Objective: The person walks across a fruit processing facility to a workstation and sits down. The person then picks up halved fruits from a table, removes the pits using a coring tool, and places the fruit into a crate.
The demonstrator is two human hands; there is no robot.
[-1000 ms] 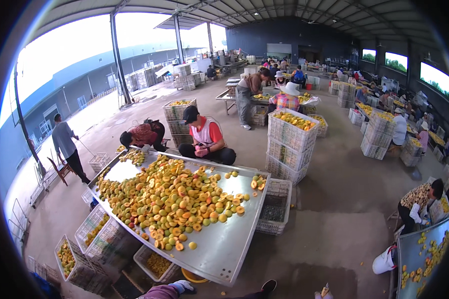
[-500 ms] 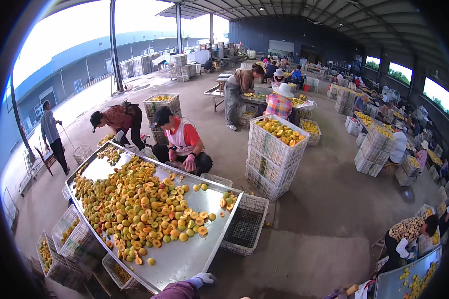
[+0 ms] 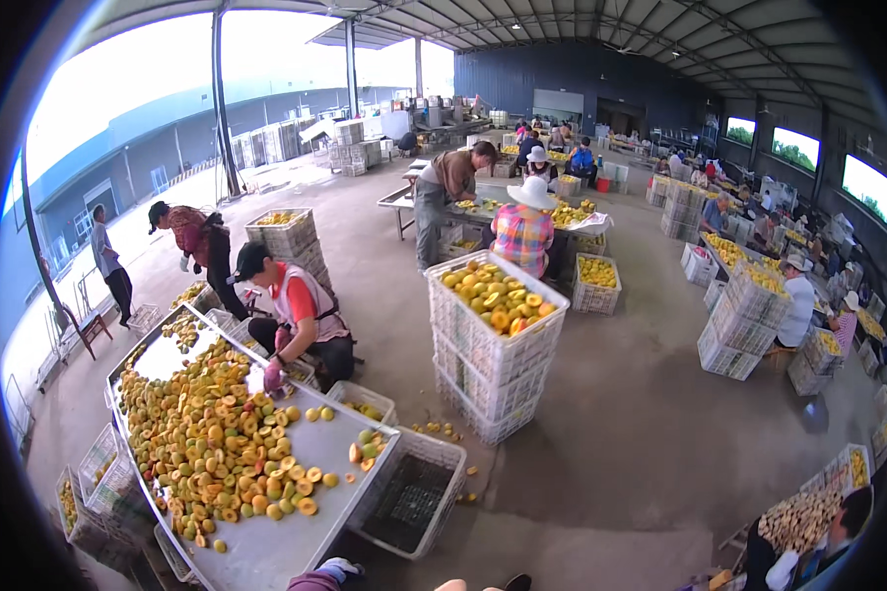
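Observation:
My left hand (image 3: 339, 568), in a pale glove below a purple sleeve, shows at the lower edge by the near corner of a metal sorting table (image 3: 266, 552). Its fingers are too small and partly hidden to read. My right hand is out of view. Across the table's far and left part lies a heap of yellow-orange stone fruit (image 3: 207, 433), many cut in half, probably peaches or apricots. A few halves (image 3: 368, 449) sit apart near the right edge. Opposite, a co-worker's pink-gloved hand (image 3: 274, 376) reaches onto the table edge beside the fruit.
An almost bare dark-bottomed crate (image 3: 409, 497) stands against the table's right side. Beyond it rises a stack of white crates (image 3: 493, 364) topped with fruit. More fruit crates (image 3: 108, 473) stand at the left. Loose fruit pieces (image 3: 439, 430) lie on the floor. Other people work at tables farther off.
My view has shifted, so the table and my left hand sit lower and farther left. The co-worker opposite has leaned in and put a gloved hand to the table. Another worker behind has straightened somewhat.

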